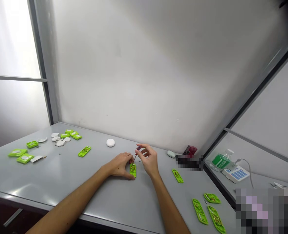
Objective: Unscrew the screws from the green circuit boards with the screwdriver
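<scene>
On the grey table, a small green plastic case (pixel 132 171) with circuit-like parts inside lies in front of me. My left hand (pixel 121 166) grips it at its edges, thumb at the near end and fingers at the far end. In my right hand (pixel 147 157) is a thin screwdriver (pixel 135 158) with a dark purple handle, held between thumb and fingers. Its shaft slants down and its tip meets the far part of the case. Whether the tip sits on a screw is too small to tell.
Similar green cases lie at left (pixel 84 151) and right (pixel 177 175), with several more at the right front. Green and white pieces (pixel 60 143) cluster at far left. A white round object (pixel 110 142), earbud case (pixel 171 154) and red box (pixel 190 150) stand toward the wall.
</scene>
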Demonstrator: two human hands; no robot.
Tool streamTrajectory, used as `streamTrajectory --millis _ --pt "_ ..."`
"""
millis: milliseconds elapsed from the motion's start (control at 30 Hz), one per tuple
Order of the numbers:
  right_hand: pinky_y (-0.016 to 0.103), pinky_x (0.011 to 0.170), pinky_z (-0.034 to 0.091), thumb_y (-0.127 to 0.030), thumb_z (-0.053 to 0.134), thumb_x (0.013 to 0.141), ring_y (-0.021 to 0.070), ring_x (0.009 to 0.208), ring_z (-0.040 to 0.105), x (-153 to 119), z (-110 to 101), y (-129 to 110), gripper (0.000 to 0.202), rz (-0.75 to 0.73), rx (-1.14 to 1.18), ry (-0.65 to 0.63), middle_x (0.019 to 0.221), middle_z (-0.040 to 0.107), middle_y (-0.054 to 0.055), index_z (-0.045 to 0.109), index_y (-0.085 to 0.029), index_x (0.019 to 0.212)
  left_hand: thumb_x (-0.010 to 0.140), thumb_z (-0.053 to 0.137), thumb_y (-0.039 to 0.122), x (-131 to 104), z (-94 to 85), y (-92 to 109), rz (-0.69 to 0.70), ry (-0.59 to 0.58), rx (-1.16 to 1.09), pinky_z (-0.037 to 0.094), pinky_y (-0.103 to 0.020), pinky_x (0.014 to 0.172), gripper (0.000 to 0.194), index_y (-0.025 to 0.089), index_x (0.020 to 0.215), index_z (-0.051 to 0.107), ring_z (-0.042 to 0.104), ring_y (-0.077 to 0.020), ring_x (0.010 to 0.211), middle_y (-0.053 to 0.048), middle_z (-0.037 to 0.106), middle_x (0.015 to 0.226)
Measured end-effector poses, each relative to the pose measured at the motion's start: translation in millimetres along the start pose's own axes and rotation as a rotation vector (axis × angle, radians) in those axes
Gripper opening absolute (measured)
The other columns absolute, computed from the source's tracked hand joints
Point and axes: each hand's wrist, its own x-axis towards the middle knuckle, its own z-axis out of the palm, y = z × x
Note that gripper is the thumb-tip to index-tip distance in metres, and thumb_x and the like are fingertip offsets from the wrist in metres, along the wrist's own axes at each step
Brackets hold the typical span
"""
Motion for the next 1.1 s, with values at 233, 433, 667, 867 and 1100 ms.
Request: streamTrajectory --millis 233,433,667,867,1100 --pt "0.026 0.063 0.049 -0.037 0.071 0.09 0.0164 0.078 0.066 0.1 0.3 2.7 0.031 0.05 0.003 -0.057 0.102 0.075 0.006 0.071 -0.021 0.117 0.065 0.081 0.064 -1.6 -1.7 2.7 -0.009 -0.004 0.013 0.043 -0.031 0.085 0.062 0.02 0.103 0.06 0.056 -0.0218 0.099 -0.005 0.062 0.108" --pt "0.028 0.063 0.05 -0.035 0.063 0.093 0.0147 0.068 0.063 -0.5 1.2 3.5 0.033 0.062 0.025 -0.069 0.099 0.073 0.005 0.07 -0.022 0.122 0.063 0.082 0.064 0.3 0.4 -0.2 -0.01 -0.001 0.005 0.043 -0.031 0.085 0.063 0.022 0.104 0.06 0.056 -0.0209 0.096 -0.004 0.063 0.107" --pt "0.025 0.05 0.041 -0.04 0.049 0.102 0.0084 0.047 0.047 -0.9 1.6 8.5 0.037 0.111 0.121 -0.135 0.089 0.069 0.002 0.059 -0.019 0.131 0.064 0.084 0.061 0.4 -0.1 0.9 -0.02 -0.015 0.001 0.042 -0.031 0.085 0.061 0.021 0.105 0.062 0.056 -0.0215 0.098 -0.004 0.063 0.108" --pt "0.022 0.045 0.032 -0.04 0.049 0.102 0.0087 0.045 0.039 -2.7 4.2 9.4 0.044 0.12 0.122 -0.149 0.077 0.067 0.0 0.05 -0.018 0.14 0.063 0.082 0.064 0.2 -1.4 2.6 -0.025 -0.016 0.007 0.044 -0.032 0.086 0.063 0.02 0.104 0.061 0.057 -0.0211 0.097 -0.005 0.063 0.108" --pt "0.023 0.047 0.035 -0.031 0.052 0.096 0.008 0.047 0.038 -3.3 3.9 8.5 0.049 0.093 0.166 -0.169 0.089 0.068 0.001 0.046 -0.022 0.144 0.066 0.081 0.062 -0.6 -0.4 1.6 -0.01 -0.01 -0.005 0.046 -0.034 0.088 0.062 0.022 0.108 0.062 0.057 -0.0218 0.099 -0.005 0.063 0.11"
